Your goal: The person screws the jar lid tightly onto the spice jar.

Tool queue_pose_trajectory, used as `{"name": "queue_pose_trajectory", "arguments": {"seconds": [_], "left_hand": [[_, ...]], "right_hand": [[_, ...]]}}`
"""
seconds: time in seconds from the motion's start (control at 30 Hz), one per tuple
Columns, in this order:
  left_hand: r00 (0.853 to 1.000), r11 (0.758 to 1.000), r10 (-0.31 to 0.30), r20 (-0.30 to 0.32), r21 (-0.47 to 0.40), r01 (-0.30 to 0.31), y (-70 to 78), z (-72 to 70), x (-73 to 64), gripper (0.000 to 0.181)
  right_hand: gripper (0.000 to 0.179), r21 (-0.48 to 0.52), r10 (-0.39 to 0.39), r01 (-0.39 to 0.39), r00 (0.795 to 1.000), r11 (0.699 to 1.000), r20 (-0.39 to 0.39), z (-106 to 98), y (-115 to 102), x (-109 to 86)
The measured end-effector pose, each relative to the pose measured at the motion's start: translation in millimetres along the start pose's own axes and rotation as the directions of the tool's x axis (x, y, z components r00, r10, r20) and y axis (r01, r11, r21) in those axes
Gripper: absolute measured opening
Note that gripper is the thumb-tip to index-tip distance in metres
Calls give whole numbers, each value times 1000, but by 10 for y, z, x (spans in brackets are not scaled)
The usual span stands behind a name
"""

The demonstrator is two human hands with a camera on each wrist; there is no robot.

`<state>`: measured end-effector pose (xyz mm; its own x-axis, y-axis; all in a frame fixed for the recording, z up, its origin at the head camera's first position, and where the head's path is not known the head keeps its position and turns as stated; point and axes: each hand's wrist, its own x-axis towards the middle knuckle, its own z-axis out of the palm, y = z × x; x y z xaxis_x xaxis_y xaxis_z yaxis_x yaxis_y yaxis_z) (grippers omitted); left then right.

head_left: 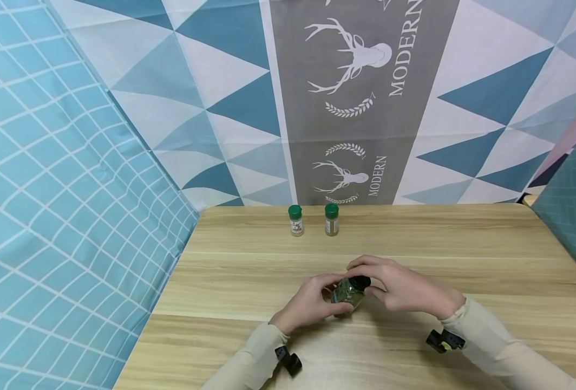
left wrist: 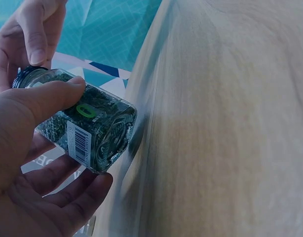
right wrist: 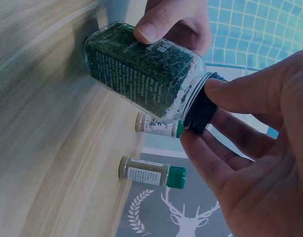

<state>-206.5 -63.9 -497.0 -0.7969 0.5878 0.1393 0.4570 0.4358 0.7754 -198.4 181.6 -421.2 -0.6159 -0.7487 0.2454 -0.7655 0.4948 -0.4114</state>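
Note:
A clear glass jar (right wrist: 141, 69) filled with dried green herbs is held tilted above the wooden table, its black lid (right wrist: 200, 109) towards the right hand. Around the jar's body curl the thumb and fingers of my left hand (head_left: 312, 303); a barcode label (left wrist: 78, 142) shows between them. My right hand (head_left: 400, 284) grips the lid, thumb on one side and fingertips on the other in the right wrist view. From these frames I cannot tell whether the lid is loose on the neck.
Two small spice bottles with green caps stand near the table's back edge: the left bottle (head_left: 295, 221) and the right bottle (head_left: 332, 220). Behind the wooden table (head_left: 220, 281) hangs a patterned cloth (head_left: 239, 81). A blue checked cloth (head_left: 49, 189) borders the left side.

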Motion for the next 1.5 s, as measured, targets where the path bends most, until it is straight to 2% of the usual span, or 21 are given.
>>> {"name": "queue_pose_trajectory", "arguments": {"seconds": [0.37,0.73,0.97,1.33,1.5], "left_hand": [[1000,1000,-5,-7,11,6,3,2,-2,56],[1000,999,27,-9,21,-27,-14,14,7,53],[1000,1000,15,-6,21,-15,-14,11,3,54],[1000,1000,4,1,16,-4,-10,10,7,53],[1000,1000,-6,3,4,6,-8,3,7,53]], "right_hand": [[39,32,45,-44,999,999,-15,12,11,0],[34,72,59,-55,997,996,-46,35,28,-2],[32,71,82,-77,994,994,-73,53,46,-2],[34,85,133,-126,989,988,-71,60,54,-4],[36,61,138,-133,988,989,-74,78,70,-2]]}}
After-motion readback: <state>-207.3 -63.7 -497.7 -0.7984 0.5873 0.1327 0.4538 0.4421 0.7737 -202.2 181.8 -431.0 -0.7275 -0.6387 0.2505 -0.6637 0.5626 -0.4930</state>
